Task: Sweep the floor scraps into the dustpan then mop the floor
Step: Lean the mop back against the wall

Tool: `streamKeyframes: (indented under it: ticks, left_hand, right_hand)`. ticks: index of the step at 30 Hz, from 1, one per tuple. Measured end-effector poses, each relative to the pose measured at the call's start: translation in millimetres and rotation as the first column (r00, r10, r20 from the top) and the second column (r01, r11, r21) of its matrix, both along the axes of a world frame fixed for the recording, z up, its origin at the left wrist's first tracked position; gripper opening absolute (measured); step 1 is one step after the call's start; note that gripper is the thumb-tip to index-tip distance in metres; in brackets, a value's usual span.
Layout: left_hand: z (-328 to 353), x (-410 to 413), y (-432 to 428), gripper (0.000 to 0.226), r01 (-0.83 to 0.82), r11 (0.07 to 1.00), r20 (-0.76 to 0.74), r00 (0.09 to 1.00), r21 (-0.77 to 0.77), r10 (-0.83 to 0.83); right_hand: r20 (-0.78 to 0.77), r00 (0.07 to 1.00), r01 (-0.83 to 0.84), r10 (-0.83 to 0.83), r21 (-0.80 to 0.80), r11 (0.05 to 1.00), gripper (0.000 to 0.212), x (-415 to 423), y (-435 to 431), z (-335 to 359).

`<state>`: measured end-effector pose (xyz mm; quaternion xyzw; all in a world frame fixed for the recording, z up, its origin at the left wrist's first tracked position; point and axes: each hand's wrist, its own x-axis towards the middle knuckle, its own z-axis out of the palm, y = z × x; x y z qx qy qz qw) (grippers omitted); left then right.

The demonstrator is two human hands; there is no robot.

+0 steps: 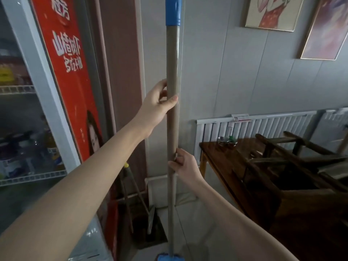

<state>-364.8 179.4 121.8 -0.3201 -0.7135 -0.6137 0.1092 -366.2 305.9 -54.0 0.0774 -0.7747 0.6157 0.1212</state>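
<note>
Two hands (169,132) (both closed) around one mop handle (172,63)

Small eatery or snack shop, dining room corner. Glass-door drinks fridge (28,110) at left, wire shelves stocked with bottles and cans; red advertising panel (69,76) with white Chinese lettering on its side. Dark wooden dining table (229,159) against the grey panelled wall (216,72), small condiment jars (227,141) at its far edge by the wall. Wooden stool (301,166) turned upside down on the table's right part. White radiator (254,127) along the wall behind the table. Two framed pictures (271,12) hung high at upper right. Long-handled cleaning tools (137,196) stood in the corner between fridge and wall, on pale floor tiles (192,228).
</note>
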Motion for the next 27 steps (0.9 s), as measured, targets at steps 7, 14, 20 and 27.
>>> streamKeyframes:
  ticks: [7, 14, 20, 27]
  left_hand:
    - [-9.0, -79.6, 24.1, 0.040, -0.075, 0.997, -0.063, 0.995, -0.036, 0.072]
    - [-36.6, -167.3, 59.9, 0.048, 0.000, 1.000, -0.009, 1.000, -0.005, 0.000]
    - [-53.0, -264.0, 89.3, 0.048, 0.045, 0.999, -0.013, 0.999, -0.013, -0.045]
    - [-67.2, -357.6, 116.5, 0.052, 0.103, 0.992, -0.016, 0.994, -0.076, -0.104]
  right_hand:
    - [-0.011, 0.998, 0.057, -0.056, 0.142, 0.988, 0.021, -73.2, 36.3, -5.3]
    - [0.019, 0.995, 0.089, -0.094, 0.175, 0.980, 0.017, -148.2, 77.5, -30.3]
    - [0.060, 0.993, 0.096, -0.101, 0.083, 0.992, 0.029, -225.3, 104.4, -38.1]
    - [0.102, 0.981, 0.153, -0.163, 0.103, 0.983, 0.034, -315.2, 131.2, -54.5]
